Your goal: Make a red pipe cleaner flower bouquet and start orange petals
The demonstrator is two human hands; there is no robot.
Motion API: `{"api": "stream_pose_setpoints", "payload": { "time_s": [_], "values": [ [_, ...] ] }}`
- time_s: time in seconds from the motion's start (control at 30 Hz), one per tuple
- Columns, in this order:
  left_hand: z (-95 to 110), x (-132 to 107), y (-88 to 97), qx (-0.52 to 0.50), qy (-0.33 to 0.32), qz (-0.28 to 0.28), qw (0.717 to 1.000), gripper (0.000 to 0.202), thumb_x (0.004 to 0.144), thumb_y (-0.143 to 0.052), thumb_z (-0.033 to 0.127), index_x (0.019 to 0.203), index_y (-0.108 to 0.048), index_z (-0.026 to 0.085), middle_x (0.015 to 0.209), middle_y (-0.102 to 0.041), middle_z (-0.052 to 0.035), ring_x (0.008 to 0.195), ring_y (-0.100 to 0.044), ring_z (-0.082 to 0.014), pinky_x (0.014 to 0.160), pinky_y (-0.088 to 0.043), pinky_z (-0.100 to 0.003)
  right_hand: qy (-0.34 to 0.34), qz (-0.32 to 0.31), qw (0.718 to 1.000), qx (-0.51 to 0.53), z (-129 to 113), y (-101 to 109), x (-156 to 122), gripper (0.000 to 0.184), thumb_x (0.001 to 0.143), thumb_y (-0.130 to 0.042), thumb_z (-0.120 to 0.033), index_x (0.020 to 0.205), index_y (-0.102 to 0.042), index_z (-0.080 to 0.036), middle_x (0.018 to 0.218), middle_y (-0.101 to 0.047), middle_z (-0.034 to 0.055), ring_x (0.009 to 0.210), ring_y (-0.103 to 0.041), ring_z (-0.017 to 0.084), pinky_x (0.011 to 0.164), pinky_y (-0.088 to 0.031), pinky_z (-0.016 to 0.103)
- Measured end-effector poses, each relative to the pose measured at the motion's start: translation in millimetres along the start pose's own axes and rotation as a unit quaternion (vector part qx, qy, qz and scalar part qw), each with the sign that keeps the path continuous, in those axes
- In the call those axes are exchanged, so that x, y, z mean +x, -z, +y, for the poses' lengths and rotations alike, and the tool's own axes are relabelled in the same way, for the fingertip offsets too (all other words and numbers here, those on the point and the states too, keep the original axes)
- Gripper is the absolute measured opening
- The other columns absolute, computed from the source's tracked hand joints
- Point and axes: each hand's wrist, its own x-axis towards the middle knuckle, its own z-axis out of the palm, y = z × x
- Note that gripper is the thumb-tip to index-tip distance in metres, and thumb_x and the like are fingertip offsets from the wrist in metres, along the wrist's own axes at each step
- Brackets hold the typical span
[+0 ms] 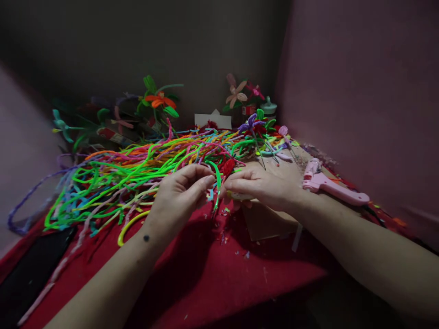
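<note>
My left hand (187, 187) is closed, thumb and forefinger pinched together at a bent green pipe cleaner (218, 176). That green piece curves down between my two hands, its lower end narrowing to a thin tip. Facing it, my right hand (255, 185) is also closed, its fingers pressed together around the base of a red pipe-cleaner flower (228, 167). The red head pokes up just above the right fingertips; its stem is mostly hidden by the fingers. Behind both hands spreads a heap of loose pipe cleaners (147, 160), largely green, pink and orange.
A pink glue gun (334, 185) lies to the right beyond my right wrist. Finished pipe-cleaner flowers, among them an orange one (160, 99) and a purple one (253, 123), stand at the back. Cardboard (269, 223) and small scraps lie on the red cloth (219, 278). A black object (32, 269) rests at left.
</note>
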Motion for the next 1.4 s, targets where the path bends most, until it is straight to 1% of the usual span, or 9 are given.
{"api": "stream_pose_setpoints", "payload": {
  "time_s": [0.2,0.5,0.63,0.77,0.83,0.93,1.07,1.17,1.4],
  "values": [
    [-6,-6,-0.3,0.222,-0.331,-0.008,0.917,0.016,0.082,-0.054,0.011,0.095,-0.063,0.015,0.094,-0.062,-0.0071,0.083,-0.060,-0.0140,0.071,-0.047,-0.023,-0.010,0.015,1.000,0.014,-1,0,0,0.023,0.080,-0.047,-0.032,0.073,-0.062,-0.016,0.066,-0.055,0.0003,0.057,-0.050,0.010,0.048,-0.036,0.021],
    [-22,-6,0.8,0.390,-0.454,0.008,0.801,0.019,0.085,-0.049,0.009,0.100,-0.060,0.012,0.093,-0.065,-0.0099,0.077,-0.062,-0.0162,0.063,-0.045,-0.024,-0.007,0.002,1.000,0.025,-2,0,1,0.022,0.078,-0.047,-0.030,0.064,-0.056,-0.016,0.059,-0.049,-0.0019,0.052,-0.045,0.009,0.046,-0.035,0.021],
    [-11,-12,-7.4,0.348,-0.356,0.056,0.865,0.011,0.085,-0.050,0.015,0.082,-0.060,0.014,0.078,-0.064,-0.0060,0.065,-0.058,-0.0135,0.058,-0.043,-0.023,0.028,0.010,0.999,0.013,-2,-2,0,0.023,0.081,-0.046,-0.029,0.066,-0.056,-0.016,0.060,-0.048,-0.0022,0.055,-0.044,0.009,0.049,-0.035,0.022],
    [4,-15,-14.7,0.057,-0.029,-0.006,0.998,0.016,0.084,-0.052,0.027,0.072,-0.057,0.016,0.052,-0.049,0.0034,0.043,-0.041,-0.0072,0.040,-0.034,-0.018,0.165,0.123,0.973,-0.108,-1,-10,-3,0.016,0.082,-0.048,-0.023,0.079,-0.062,-0.015,0.072,-0.059,0.0002,0.066,-0.052,0.010,0.062,-0.042,0.024],
    [9,-15,-14.2,-0.161,0.145,-0.083,0.973,0.020,0.082,-0.053,0.030,0.067,-0.053,0.016,0.046,-0.039,0.0067,0.034,-0.029,-0.0041,0.031,-0.025,-0.015,0.253,0.190,0.927,-0.201,1,-14,-4,0.015,0.082,-0.050,-0.020,0.085,-0.064,-0.015,0.080,-0.062,0.0035,0.074,-0.055,0.012,0.070,-0.045,0.026],
    [11,-13,-9.9,-0.392,0.288,-0.178,0.856,0.012,0.077,-0.054,0.019,0.067,-0.055,0.014,0.051,-0.043,0.0060,0.032,-0.020,0.0001,0.028,-0.022,-0.010,0.355,0.237,0.861,-0.276,3,-19,-7,0.016,0.083,-0.051,-0.021,0.087,-0.064,-0.013,0.087,-0.062,0.0088,0.080,-0.057,0.015,0.076,-0.047,0.031],
    [7,-13,-6.7,-0.484,0.330,-0.283,0.759,0.008,0.073,-0.052,0.013,0.068,-0.058,0.012,0.054,-0.051,0.0024,0.030,-0.021,0.0012,0.026,-0.026,-0.010,0.425,0.228,0.836,-0.262,1,-24,-12,0.013,0.083,-0.052,-0.019,0.087,-0.063,-0.016,0.090,-0.063,0.0084,0.082,-0.059,0.015,0.076,-0.049,0.031],
    [2,-12,-8.4,-0.462,0.330,-0.329,0.754,0.014,0.077,-0.052,0.020,0.067,-0.058,0.011,0.053,-0.051,0.0015,0.028,-0.023,0.0002,0.025,-0.027,-0.012,0.431,0.239,0.848,-0.196,-5,-25,-16,0.014,0.083,-0.049,-0.013,0.085,-0.063,-0.016,0.087,-0.063,0.0074,0.081,-0.060,0.014,0.075,-0.050,0.030],
    [-2,5,5.6,-0.167,0.232,-0.152,0.946,0.020,0.077,-0.059,0.030,0.066,-0.054,0.015,0.049,-0.048,0.0043,0.033,-0.031,-0.0033,0.032,-0.020,-0.014,0.327,0.218,0.892,-0.221,-17,-8,-25,0.016,0.090,-0.046,-0.021,0.090,-0.061,-0.016,0.087,-0.062,0.0053,0.085,-0.057,0.015,0.078,-0.045,0.030]
  ]
}}
